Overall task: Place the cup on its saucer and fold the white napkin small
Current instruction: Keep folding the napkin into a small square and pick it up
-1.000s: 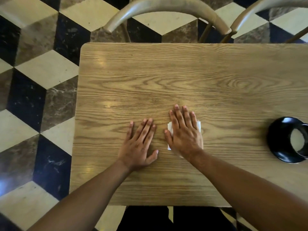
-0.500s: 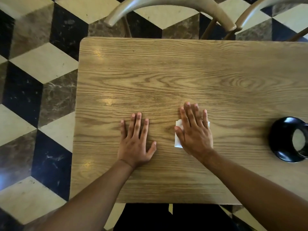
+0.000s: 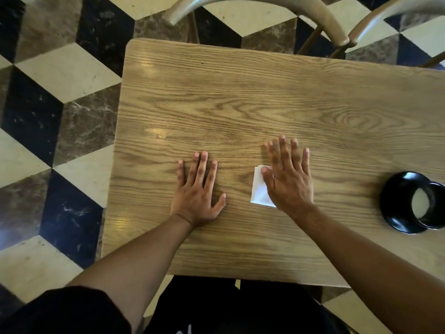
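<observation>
Item 1, nearest: left hand (image 3: 196, 191), flat and spread on the bare worktop (image 3: 240, 104), palm down, grasping nothing; well apart from the napkin

Item 2: right hand (image 3: 287, 179), flat with fingers extended, pressed over the white napkin (image 3: 258, 189); not clenched, merely bearing down on it. Napkin shows as a small folded packet, its left portion and near corner poking out from under the palm, stacked edges visible at the top left; the rest is hidden

Item 3, far right edge of view: black cup (image 3: 431, 204) seated on its black saucer (image 3: 395, 201), well apart from both hands; the cup is partly cut off by the frame, so its handle cannot be made out

Item 4, farthest: two curved chair backs (image 3: 313, 13) beyond the worktop, over a chequered floor (image 3: 60, 68)

Condition: both parts of the task appear close to complete

Risks, judged:
- layered paper likely to spring open once pressure comes off, since creases in a thick packet hold poorly
- a sliding lift of the palm could drag the packet and skew the folds
- a careless sweep of the right arm towards the edge could knock the cup off the saucer
</observation>
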`<state>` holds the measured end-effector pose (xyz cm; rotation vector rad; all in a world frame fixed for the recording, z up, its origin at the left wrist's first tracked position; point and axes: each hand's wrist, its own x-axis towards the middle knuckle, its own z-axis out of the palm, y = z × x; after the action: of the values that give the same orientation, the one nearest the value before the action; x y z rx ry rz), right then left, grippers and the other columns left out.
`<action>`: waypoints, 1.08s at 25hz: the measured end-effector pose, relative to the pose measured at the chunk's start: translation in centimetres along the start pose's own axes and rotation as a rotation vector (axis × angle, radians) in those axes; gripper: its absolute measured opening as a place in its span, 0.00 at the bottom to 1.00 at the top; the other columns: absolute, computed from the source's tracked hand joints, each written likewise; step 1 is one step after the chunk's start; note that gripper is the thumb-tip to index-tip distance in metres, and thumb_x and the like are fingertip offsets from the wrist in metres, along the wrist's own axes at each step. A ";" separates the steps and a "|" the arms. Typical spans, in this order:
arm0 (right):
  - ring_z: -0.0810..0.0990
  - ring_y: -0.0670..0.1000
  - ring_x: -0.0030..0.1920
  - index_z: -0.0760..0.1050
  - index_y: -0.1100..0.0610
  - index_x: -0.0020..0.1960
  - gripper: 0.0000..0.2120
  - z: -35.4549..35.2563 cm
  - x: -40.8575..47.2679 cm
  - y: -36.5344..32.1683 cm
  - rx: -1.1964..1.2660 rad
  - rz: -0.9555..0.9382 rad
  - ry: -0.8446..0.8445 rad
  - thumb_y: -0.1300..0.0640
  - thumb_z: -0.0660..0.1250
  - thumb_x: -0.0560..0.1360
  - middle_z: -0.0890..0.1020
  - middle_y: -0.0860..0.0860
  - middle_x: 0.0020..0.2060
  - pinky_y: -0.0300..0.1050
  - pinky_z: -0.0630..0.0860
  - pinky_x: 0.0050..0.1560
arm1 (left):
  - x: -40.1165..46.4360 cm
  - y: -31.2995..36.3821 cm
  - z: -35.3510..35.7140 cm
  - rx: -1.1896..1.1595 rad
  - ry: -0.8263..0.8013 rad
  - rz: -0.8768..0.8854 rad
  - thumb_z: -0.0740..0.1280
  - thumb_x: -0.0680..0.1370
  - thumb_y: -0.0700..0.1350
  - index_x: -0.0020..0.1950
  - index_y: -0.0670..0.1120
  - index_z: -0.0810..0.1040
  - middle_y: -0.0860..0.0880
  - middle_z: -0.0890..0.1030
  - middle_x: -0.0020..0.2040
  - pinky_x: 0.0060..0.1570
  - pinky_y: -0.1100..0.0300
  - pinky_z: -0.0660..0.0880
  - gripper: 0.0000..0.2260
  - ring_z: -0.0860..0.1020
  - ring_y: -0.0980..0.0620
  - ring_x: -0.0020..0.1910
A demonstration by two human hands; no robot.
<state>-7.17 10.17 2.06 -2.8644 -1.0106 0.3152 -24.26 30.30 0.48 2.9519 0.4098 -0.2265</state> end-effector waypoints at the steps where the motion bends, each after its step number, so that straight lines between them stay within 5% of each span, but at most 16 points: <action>1: 0.45 0.59 0.83 0.51 0.51 0.83 0.32 0.2 0.1 0.6 0.001 0.018 0.010 0.40 0.48 0.83 0.50 0.54 0.83 0.60 0.43 0.81 | 0.0 0.1 0.0 0.003 0.001 0.005 0.61 0.77 0.64 0.83 0.41 0.56 0.37 0.51 0.83 0.77 0.31 0.49 0.42 0.48 0.38 0.83; 6: 0.46 0.59 0.83 0.54 0.54 0.83 0.34 1.1 0.3 1.0 0.046 0.045 -0.022 0.40 0.52 0.81 0.52 0.56 0.83 0.60 0.47 0.81 | 0.3 0.2 -0.1 0.006 -0.021 -0.002 0.61 0.76 0.64 0.83 0.41 0.56 0.36 0.51 0.83 0.78 0.30 0.47 0.42 0.48 0.37 0.83; 14: 0.40 0.60 0.82 0.50 0.59 0.83 0.35 -1.5 0.8 -2.3 -0.061 0.033 -0.038 0.46 0.53 0.80 0.47 0.58 0.83 0.62 0.35 0.80 | 0.2 0.2 -0.6 -0.016 -0.077 -0.001 0.58 0.77 0.65 0.83 0.42 0.52 0.37 0.48 0.84 0.78 0.31 0.45 0.42 0.44 0.38 0.83; 27: 0.43 0.57 0.83 0.50 0.59 0.83 0.40 0.4 0.8 -4.7 0.028 0.034 -0.119 0.40 0.55 0.78 0.49 0.56 0.83 0.58 0.42 0.82 | 0.3 0.3 -0.3 0.005 -0.064 0.000 0.57 0.77 0.66 0.83 0.42 0.53 0.37 0.48 0.84 0.78 0.31 0.45 0.42 0.44 0.38 0.83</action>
<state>-9.57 14.36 2.24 -2.8697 -0.9690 0.5033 -23.88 30.15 0.74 2.9407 0.4012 -0.3213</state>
